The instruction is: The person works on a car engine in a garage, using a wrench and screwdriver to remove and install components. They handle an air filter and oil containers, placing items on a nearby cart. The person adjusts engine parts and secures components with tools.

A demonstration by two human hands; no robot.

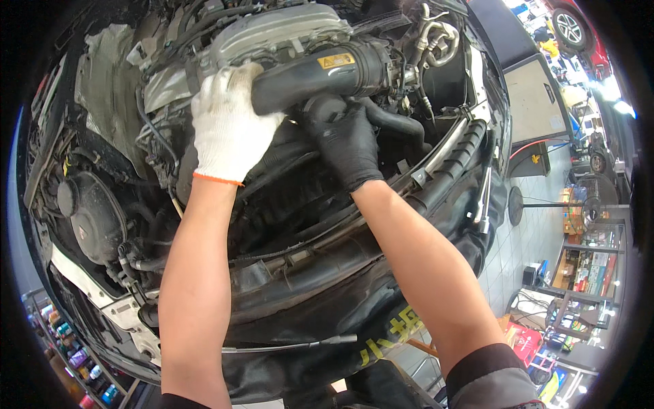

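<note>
In the open engine bay of a car, a thick black air intake pipe (301, 79) with a yellow warning label runs across the front of the engine. My left hand (227, 120), in a white knit glove with an orange cuff, grips the pipe's left end, thumb below and fingers over the top. Under the pipe, my right hand (347, 140) in a black glove has its fingers curled at a rounded black part (327, 107). The fingertips are partly hidden, so its hold is unclear. A black hose (398, 125) bends away to the right of that hand.
A grey engine cover (278, 33) rises behind the pipe. Nearer me lies the front crossmember (317, 281), with a black protective cover (306, 324) over the car's front. On it rest a long metal tool (291, 346) and a second metal tool (483, 202). A round black reservoir (97, 225) sits left.
</note>
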